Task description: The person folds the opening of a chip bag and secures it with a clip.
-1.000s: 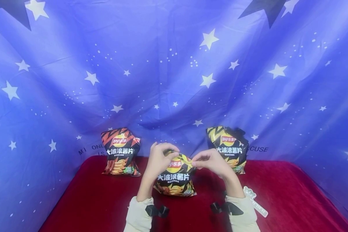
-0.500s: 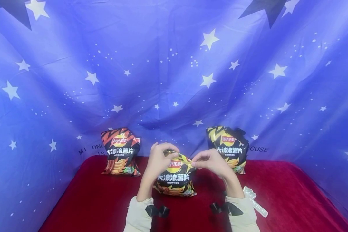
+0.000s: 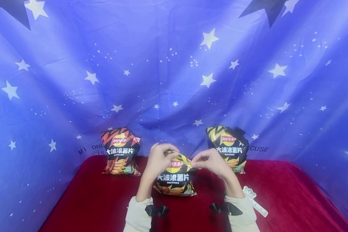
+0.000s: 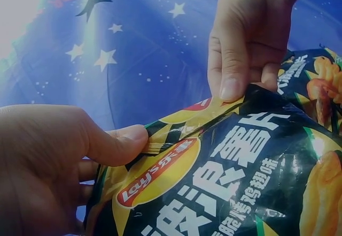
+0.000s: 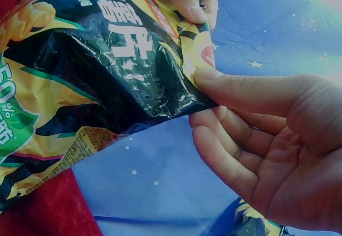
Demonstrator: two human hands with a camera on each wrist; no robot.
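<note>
A black and yellow chip bag [image 3: 174, 182] stands upright on the red cloth in the middle, its top edge folded forward over part of the round logo. My left hand [image 3: 161, 159] pinches the fold's left end, thumb in front and fingers behind. At the right end, my right hand [image 3: 211, 162] pinches the same folded strip between thumb and fingers. The left wrist view shows the folded strip [image 4: 197, 119] running taut between both thumbs. In the right wrist view, the bag's corner [image 5: 206, 99] sits between thumb and fingertips.
A red and black chip bag [image 3: 120, 154] stands at the back left. Back right is another yellow and black bag [image 3: 227, 151], a dark clip-like object [image 3: 238, 133] at its top. A pale, long-handled flat piece [image 3: 256, 203] lies beside my right sleeve. A starry blue cloth [image 3: 162, 64] hangs behind.
Both hands keep their place on the bag. The folded top strip lies slightly lower and flatter over the logo than a second ago.
</note>
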